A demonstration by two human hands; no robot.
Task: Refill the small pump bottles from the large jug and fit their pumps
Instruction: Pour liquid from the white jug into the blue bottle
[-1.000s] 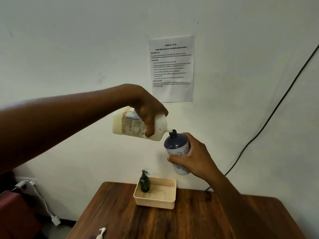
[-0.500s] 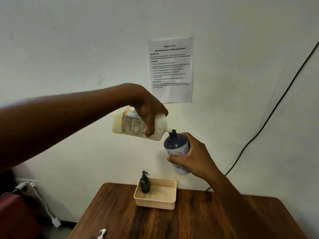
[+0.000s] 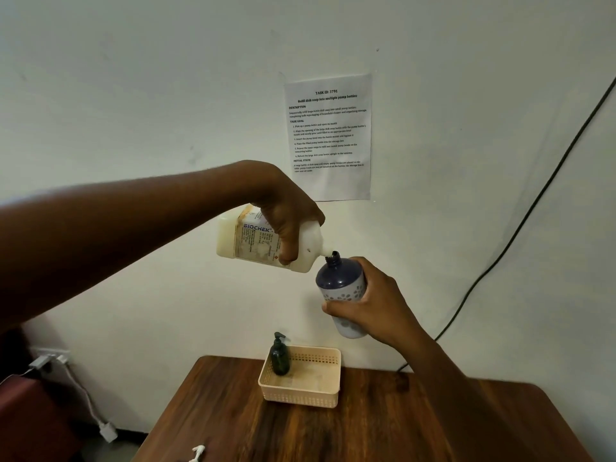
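At the far left, low on the wall, a white plug and cable (image 3: 50, 360) hang from a socket. My left hand (image 3: 288, 215) reaches across from that side, clenched around the large cream-white plastic jug with a printed label (image 3: 253, 243). I hold the jug tipped almost onto its side, high above the worktop, its narrow spout pointing right and slightly down. The spout tip meets the open black neck of the small rounded bottle, dark blue on top and pale with a dotted flower pattern below (image 3: 340, 286). My right hand (image 3: 376, 303) grasps that bottle around its lower half, thumb across the front, and holds it leaning a little to the left, in the air in front of the wall.

Below, the dark brown wooden worktop (image 3: 383, 428) stands against the wall. At its near left edge lies a small white pump head (image 3: 198, 452), only partly in view. At the back of the worktop sits a cream perforated plastic basket (image 3: 300, 393), and a small dark green pump bottle with its black pump fitted (image 3: 279, 356) stands upright in the basket's left back corner.

On the wall above the hands a white printed paper sheet (image 3: 328, 136) is stuck up. Further right a black cable (image 3: 520, 221) runs diagonally down the wall towards the worktop's back edge.
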